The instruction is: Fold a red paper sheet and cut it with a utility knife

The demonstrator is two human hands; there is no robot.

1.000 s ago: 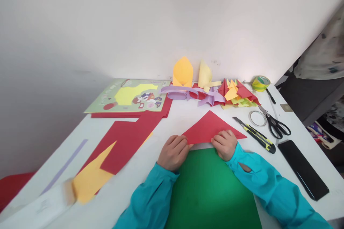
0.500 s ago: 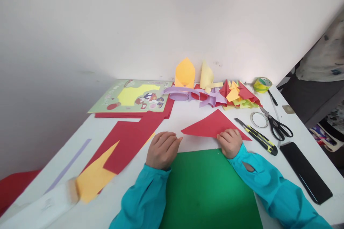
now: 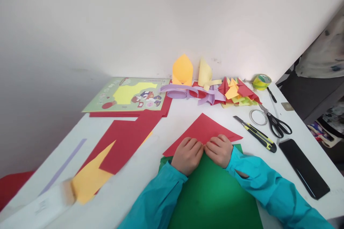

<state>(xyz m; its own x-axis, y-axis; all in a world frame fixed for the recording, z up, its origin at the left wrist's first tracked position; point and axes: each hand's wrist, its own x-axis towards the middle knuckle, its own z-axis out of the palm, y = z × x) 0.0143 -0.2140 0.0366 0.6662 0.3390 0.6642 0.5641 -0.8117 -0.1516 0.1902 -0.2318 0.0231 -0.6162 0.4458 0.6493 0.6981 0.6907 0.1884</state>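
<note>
A red paper triangle lies on the white table, its near edge over the top of a green sheet. My left hand and my right hand rest side by side on the triangle's near edge, fingers curled and pressing the paper down. Both arms wear teal sleeves. The triangle's near corner is hidden under the hands.
Left are red paper pieces, a yellow scrap and a sticker book. Folded papers line the wall. To the right are a utility knife, tape ring, scissors, tape roll and black phone.
The red triangle has turned and slid toward the near left. My left hand moved right from the bare table onto it, beside my right hand.
</note>
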